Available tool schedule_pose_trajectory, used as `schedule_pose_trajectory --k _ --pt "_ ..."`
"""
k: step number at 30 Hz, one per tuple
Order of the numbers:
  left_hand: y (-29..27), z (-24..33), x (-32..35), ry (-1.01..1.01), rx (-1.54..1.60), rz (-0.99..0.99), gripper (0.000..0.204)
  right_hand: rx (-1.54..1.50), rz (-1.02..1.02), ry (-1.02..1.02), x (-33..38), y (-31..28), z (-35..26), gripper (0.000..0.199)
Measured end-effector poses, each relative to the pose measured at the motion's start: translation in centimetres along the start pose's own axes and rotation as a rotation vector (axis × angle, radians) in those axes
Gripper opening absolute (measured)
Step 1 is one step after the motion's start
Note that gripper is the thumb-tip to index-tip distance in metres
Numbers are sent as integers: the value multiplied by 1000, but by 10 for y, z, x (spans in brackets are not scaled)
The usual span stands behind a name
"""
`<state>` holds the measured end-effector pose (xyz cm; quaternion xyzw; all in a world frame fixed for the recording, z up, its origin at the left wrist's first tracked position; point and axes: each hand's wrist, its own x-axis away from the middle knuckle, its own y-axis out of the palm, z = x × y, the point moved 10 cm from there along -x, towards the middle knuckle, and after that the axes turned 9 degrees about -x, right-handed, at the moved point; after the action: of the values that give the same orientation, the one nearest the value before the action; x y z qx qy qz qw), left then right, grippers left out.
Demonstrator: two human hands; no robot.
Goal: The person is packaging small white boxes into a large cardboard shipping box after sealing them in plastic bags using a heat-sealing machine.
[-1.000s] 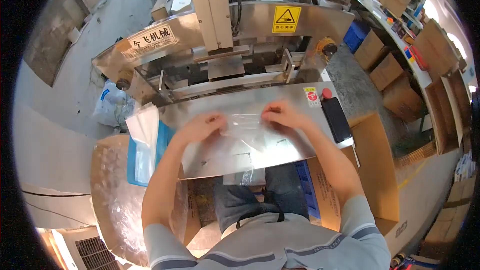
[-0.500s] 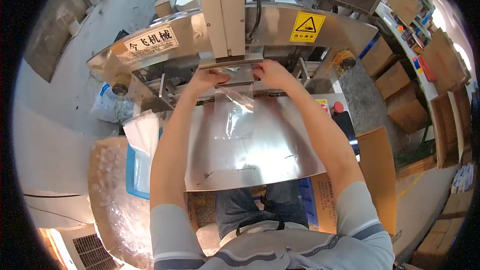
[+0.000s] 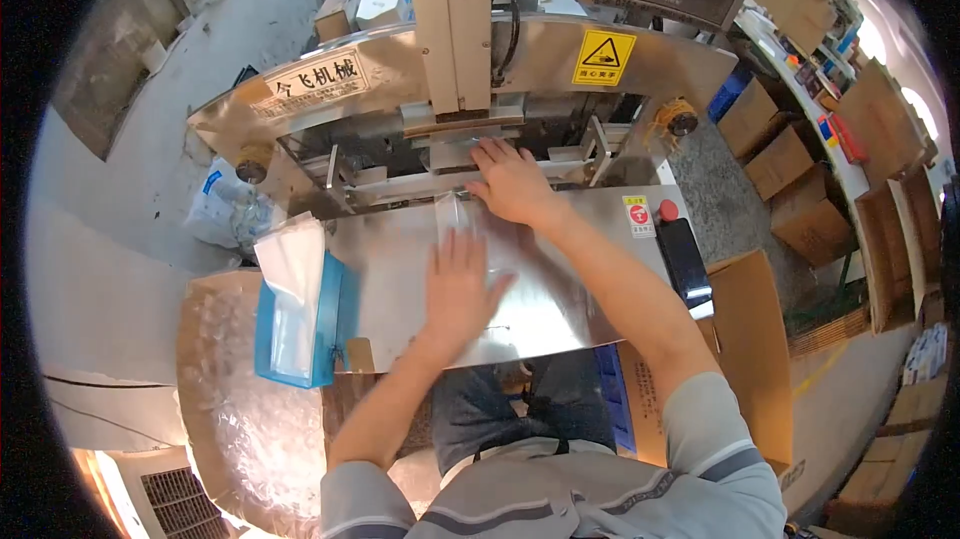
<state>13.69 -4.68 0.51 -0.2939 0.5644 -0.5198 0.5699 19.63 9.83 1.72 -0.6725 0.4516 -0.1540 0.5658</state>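
A clear plastic bag [image 3: 452, 209] lies flat on the steel worktop [image 3: 385, 249] of a machine with a vertical beige column [image 3: 450, 39]. Over the bag's near part my left hand [image 3: 458, 289] is spread, slightly blurred, fingers pointing away from me; whether it presses on the film I cannot tell. My right hand [image 3: 510, 181] is open, palm down, its fingertips reaching the ledge below the machine's metal bar [image 3: 465, 122]. The far end of the bag is partly hidden by that hand. Neither hand grips anything.
At the worktop's left edge stands a blue bin [image 3: 325, 339] of flat clear bags. Below it is a large carton [image 3: 195, 369] full of clear packages. On the right are a red button [image 3: 668, 210], a black device [image 3: 685, 259] and an open cardboard box [image 3: 755, 349].
Both hands have let go of the bag's far end. My left hand has drawn back toward me over the bag; my right hand has shifted slightly left and flattened.
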Motion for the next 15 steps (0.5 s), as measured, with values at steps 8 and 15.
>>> schedule_pose_trajectory --k 8,15 --pt "7 18 67 -60 -30 49 67 -33 -67 71 0 15 -3 64" --pt "2 17 72 -57 -16 115 64 7 -41 41 1 13 -10 61"
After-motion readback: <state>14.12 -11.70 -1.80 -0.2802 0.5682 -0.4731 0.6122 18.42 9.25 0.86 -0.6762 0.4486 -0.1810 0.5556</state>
